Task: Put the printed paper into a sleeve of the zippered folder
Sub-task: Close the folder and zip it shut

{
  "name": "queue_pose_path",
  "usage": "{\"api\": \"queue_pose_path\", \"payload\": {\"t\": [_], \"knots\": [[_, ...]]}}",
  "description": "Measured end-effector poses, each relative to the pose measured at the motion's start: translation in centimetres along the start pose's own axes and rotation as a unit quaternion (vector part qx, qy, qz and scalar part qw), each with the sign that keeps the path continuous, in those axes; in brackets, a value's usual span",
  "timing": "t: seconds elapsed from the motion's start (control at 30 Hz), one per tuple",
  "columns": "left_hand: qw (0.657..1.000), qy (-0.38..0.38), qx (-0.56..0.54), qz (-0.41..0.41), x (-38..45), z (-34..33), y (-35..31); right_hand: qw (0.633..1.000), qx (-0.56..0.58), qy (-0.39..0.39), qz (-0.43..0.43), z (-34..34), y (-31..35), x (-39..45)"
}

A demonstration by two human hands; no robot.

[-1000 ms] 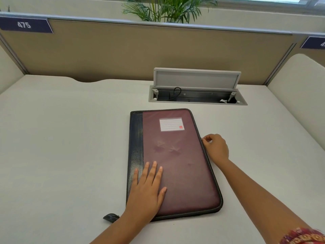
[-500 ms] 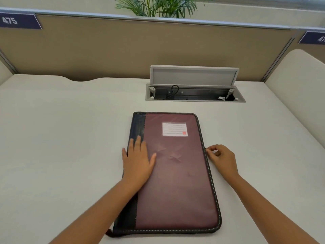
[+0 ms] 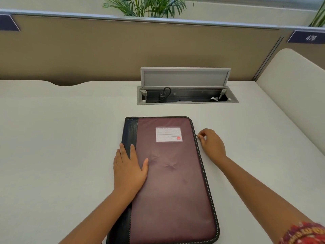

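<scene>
A closed zippered folder (image 3: 175, 182), maroon with a black spine strip and a white label, lies flat on the white desk (image 3: 61, 147). My left hand (image 3: 129, 166) rests flat, fingers spread, on its left side over the spine. My right hand (image 3: 212, 142) sits at the folder's right edge near the top, thumb and fingers pinched on the small zipper pull (image 3: 197, 136). No printed paper is in view.
An open cable box (image 3: 186, 97) with its grey lid raised is set into the desk behind the folder. A tan partition (image 3: 123, 50) runs along the back, with a plant (image 3: 146, 6) above it. A cream side panel (image 3: 295, 88) stands at the right.
My left hand has slid from the folder's lower left up to its middle left. My right hand has moved along the right edge toward the folder's top with the pull pinched.
</scene>
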State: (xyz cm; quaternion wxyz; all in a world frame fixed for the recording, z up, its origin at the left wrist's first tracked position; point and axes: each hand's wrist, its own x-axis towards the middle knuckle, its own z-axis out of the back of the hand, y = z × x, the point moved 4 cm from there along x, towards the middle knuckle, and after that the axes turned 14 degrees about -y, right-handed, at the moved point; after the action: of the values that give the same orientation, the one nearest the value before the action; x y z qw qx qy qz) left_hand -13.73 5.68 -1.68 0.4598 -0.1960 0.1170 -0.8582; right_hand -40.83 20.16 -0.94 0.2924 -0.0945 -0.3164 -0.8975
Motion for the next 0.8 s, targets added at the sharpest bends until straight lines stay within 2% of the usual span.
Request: {"api": "queue_pose_path", "payload": {"t": [0.2, 0.33, 0.5, 0.6, 0.7, 0.8], "knots": [[1.000, -0.007, -0.010, 0.001, 0.0, -0.1, 0.1, 0.994, -0.082, 0.044, 0.050, -1.6, 1.2, 4.4], [1.000, -0.012, -0.005, 0.002, -0.1, -0.3, 0.2, 0.989, -0.111, 0.045, 0.090, -2.5, 1.5, 6.4], [1.000, -0.002, -0.006, 0.009, -0.1, -0.6, 0.4, 0.970, -0.137, 0.074, 0.186, -3.9, 2.4, 8.7], [1.000, -0.002, -0.007, 0.009, -0.1, -0.6, 0.5, 0.940, -0.185, 0.100, 0.269, -4.3, 2.6, 9.9], [1.000, 0.000, -0.004, 0.010, -0.1, -0.6, 0.5, 0.893, -0.239, 0.115, 0.362, -4.6, 3.7, 10.9], [1.000, 0.005, 0.001, 0.004, -0.1, -0.6, 0.5, 0.861, -0.252, 0.136, 0.421, -4.9, 5.2, 11.9]]}}
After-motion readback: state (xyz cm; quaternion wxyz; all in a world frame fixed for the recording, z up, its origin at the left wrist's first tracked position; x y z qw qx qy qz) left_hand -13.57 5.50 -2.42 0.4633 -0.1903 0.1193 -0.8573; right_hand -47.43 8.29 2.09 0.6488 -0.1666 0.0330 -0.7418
